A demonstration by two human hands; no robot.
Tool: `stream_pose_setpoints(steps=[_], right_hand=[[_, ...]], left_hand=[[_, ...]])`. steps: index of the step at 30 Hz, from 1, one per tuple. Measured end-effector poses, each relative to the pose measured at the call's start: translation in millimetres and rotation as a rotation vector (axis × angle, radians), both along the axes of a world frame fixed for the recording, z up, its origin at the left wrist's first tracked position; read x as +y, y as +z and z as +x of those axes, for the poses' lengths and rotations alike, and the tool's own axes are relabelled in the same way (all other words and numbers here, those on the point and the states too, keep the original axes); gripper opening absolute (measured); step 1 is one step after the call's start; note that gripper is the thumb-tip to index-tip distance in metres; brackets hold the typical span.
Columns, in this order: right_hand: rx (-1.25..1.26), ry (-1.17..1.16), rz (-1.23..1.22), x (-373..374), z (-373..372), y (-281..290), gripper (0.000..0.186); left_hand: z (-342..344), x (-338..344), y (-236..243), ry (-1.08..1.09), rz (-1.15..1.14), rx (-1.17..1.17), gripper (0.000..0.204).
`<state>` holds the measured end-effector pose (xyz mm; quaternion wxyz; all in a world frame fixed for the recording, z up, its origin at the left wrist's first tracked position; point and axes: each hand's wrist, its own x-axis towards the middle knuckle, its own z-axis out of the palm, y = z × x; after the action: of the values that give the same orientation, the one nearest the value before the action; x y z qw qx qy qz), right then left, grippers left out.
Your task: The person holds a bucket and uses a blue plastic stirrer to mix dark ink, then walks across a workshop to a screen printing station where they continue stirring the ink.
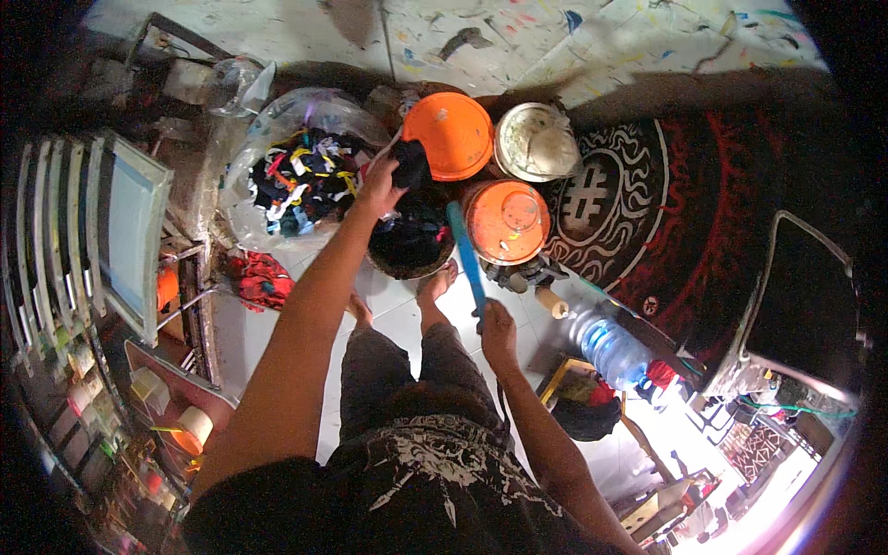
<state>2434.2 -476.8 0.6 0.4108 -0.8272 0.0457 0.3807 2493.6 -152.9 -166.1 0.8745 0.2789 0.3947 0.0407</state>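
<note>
My left hand (379,190) grips a dark, soft-looking piece (413,162) over a black round tub (407,254) filled with dark contents, partly hidden by my hand. My right hand (497,328) holds a long flat blue tool (465,254) at its lower end; the blade slants up toward the tub's right side. An orange lidded bucket (504,217) sits just right of the blue tool, with another orange lid (449,125) behind and a pale bucket (527,139) beside that. A clear bag (245,185) of mixed fabric scraps lies left of the tub.
Metal racks (83,231) with frames line the left. Red cloth (264,277) lies on the tiled floor. A dark patterned panel (638,213) leans at right, near a blue water jug (610,351), a metal frame (786,222) and assorted items. A paint-marked wall (592,42) rises behind.
</note>
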Motion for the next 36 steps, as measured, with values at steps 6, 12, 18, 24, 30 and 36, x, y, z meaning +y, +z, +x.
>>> stream_pose_setpoints(steps=[6, 12, 18, 24, 30, 36], right_hand=[[-0.202, -0.187, 0.4, 83.4, -7.8, 25.2, 0.025], [-0.329, -0.128, 0.303, 152.9, -50.1, 28.3, 0.023], [-0.319, -0.108, 0.365, 155.7, -102.8, 59.8, 0.023], [-0.442, -0.117, 0.384, 147.3, -142.6, 91.2, 0.021], [-0.591, -0.02, 0.34, 129.6, -165.8, 117.8, 0.019], [-0.617, 0.132, 0.348, 87.4, -156.5, 154.6, 0.021]], left_hand=[[-79.6, -36.8, 87.4, -0.456, 1.526, 0.11, 0.08], [-100.7, -61.3, 172.0, 0.203, -0.227, -0.475, 0.048], [-130.0, -45.9, 194.6, 0.084, -0.209, -0.304, 0.03], [-155.0, -42.5, 238.1, -0.354, 0.072, -0.312, 0.029], [-165.4, -53.4, 257.5, -0.36, 0.354, -0.163, 0.028], [-154.5, -76.4, 280.6, -0.149, 0.378, -0.103, 0.029]])
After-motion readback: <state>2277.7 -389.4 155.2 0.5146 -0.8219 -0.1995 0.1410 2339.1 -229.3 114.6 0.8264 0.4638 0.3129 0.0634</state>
